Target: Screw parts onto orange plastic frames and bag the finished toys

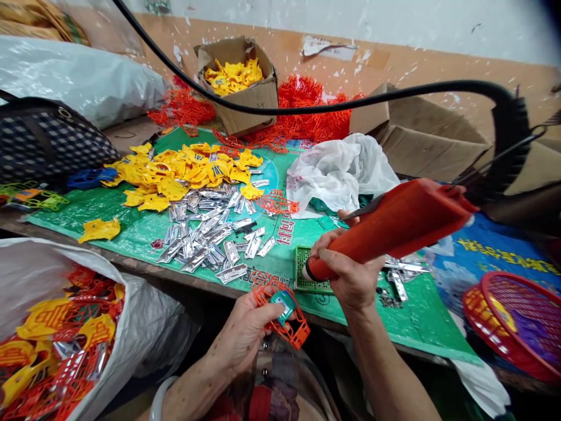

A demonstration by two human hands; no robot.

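My left hand (245, 333) is closed on a small orange plastic frame (284, 316) with a teal piece set in it, held just in front of the table edge. My right hand (348, 266) grips an orange electric screwdriver (394, 228), whose tip points down and left toward the frame, a little above it. A black cable (350, 105) runs from the tool's rear across the view. Under the tool's tip lies a small green grid tray (307, 272).
On the green mat (140, 225) lie piles of yellow plastic parts (184, 172) and silver metal plates (210, 234). A cardboard box (239, 82) of yellow parts, orange frames (307, 111), a white bag (337, 169), a red basket (517, 321) and a sack of assembled pieces (56, 339) surround the work spot.
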